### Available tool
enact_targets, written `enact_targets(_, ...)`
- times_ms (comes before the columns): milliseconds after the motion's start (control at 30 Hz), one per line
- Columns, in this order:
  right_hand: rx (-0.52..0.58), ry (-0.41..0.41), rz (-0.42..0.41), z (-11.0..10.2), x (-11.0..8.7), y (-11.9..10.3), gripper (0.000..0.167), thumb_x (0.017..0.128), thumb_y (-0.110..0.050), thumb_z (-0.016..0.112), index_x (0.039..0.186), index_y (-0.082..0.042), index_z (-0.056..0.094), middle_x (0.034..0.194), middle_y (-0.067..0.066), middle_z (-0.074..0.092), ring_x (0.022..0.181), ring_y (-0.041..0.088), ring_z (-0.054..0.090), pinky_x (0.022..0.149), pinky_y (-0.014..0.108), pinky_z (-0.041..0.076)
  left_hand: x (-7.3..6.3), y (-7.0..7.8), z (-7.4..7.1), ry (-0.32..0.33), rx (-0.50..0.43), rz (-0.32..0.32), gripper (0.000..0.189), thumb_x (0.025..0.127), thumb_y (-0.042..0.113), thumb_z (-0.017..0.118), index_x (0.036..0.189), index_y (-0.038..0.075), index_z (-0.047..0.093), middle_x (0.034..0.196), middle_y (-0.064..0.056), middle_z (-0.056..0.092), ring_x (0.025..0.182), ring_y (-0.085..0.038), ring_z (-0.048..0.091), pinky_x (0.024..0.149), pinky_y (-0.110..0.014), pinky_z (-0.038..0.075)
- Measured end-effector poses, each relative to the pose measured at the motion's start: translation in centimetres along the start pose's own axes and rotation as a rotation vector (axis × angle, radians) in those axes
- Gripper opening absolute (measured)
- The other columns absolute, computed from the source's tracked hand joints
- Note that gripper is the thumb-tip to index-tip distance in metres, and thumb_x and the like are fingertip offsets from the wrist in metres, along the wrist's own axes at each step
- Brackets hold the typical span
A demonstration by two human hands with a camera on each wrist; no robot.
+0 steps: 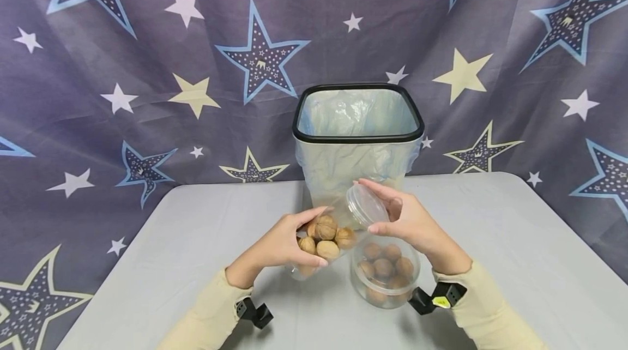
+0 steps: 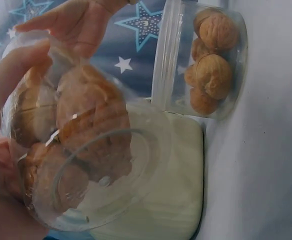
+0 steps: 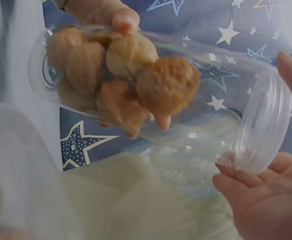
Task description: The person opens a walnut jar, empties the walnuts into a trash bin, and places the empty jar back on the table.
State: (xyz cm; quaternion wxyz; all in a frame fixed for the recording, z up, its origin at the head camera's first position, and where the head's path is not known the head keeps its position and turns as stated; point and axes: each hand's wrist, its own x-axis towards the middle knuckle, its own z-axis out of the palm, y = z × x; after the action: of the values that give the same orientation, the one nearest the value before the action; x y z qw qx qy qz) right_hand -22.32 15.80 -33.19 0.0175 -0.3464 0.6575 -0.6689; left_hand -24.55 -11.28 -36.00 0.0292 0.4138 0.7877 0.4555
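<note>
A tall clear plastic jar (image 1: 339, 211) is tilted over the table, its lidded end raised to the right. Several walnuts (image 3: 131, 75) lie in its lower half. My left hand (image 1: 279, 242) grips the jar around its lower part, thumb and fingers on opposite sides. At the upper end, my right hand (image 1: 414, 222) holds the translucent lid (image 1: 368, 205) by its rim between thumb and fingers. The lid sits over the jar's mouth. Below my right hand stands a shorter, wider clear jar (image 1: 385, 296) with several brown walnuts inside.
Behind the jars stands a white bin (image 1: 360, 162) with a black rim and a clear bluish liner. The grey-white table (image 1: 235, 208) ends against a dark curtain (image 1: 324, 39) printed with stars.
</note>
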Motion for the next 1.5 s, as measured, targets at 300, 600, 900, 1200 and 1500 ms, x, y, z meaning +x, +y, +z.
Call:
enact_targets(300, -0.029, -0.179, -0.033, -0.8, 0.0, -0.3, 0.083, 0.080, -0.011, 0.074, 0.146, 0.003, 0.026, 0.152, 0.013, 0.028, 0.141, 0.014, 0.020, 0.111, 0.021, 0.023, -0.1, -0.2, -0.2, -0.080, -0.076, 0.008, 0.087, 0.064, 0.015, 0.086, 0.140, 0.008, 0.044, 0.127, -0.006, 0.060, 0.108, -0.012, 0.059, 0.097, -0.027, 0.044)
enact_targets(600, -0.086, -0.113, -0.040, -0.6, 0.0, -0.2, 0.076, 0.090, -0.028, 0.063, 0.145, 0.006, 0.024, 0.151, 0.025, 0.024, 0.142, 0.025, 0.016, 0.109, 0.015, 0.019, 0.0, -0.2, -0.2, -0.056, -0.074, 0.002, 0.086, 0.065, 0.015, 0.085, 0.140, 0.007, 0.044, 0.126, -0.004, 0.060, 0.107, -0.013, 0.059, 0.096, -0.028, 0.045)
enact_targets(900, -0.152, -0.010, 0.082, 0.2, -0.3, -0.9, 0.068, 0.094, -0.024, 0.058, 0.143, 0.009, 0.027, 0.148, 0.026, 0.030, 0.135, 0.039, 0.027, 0.101, 0.014, 0.033, 0.0, -0.3, -0.3, -0.038, -0.092, -0.001, 0.085, 0.065, 0.013, 0.085, 0.139, 0.007, 0.045, 0.123, -0.005, 0.062, 0.105, -0.013, 0.060, 0.094, -0.027, 0.047)
enact_targets(1200, -0.129, -0.007, 0.108, 0.4, -0.4, -1.1, 0.073, 0.092, -0.025, 0.062, 0.143, 0.011, 0.024, 0.147, 0.029, 0.029, 0.132, 0.027, 0.036, 0.098, 0.015, 0.037, 0.1, -0.3, -0.2, -0.036, -0.101, -0.005, 0.085, 0.065, 0.012, 0.085, 0.139, 0.012, 0.045, 0.120, -0.003, 0.063, 0.104, -0.013, 0.060, 0.093, -0.034, 0.048)
enact_targets(1500, -0.089, -0.005, 0.134, 0.6, -0.3, -1.4, 0.076, 0.087, -0.015, 0.067, 0.143, 0.011, 0.023, 0.149, 0.029, 0.025, 0.134, 0.032, 0.030, 0.098, 0.015, 0.037, 0.0, -0.4, -0.1, -0.037, -0.096, -0.009, 0.083, 0.065, 0.013, 0.085, 0.139, 0.011, 0.046, 0.119, -0.004, 0.063, 0.104, -0.012, 0.060, 0.093, -0.032, 0.048)
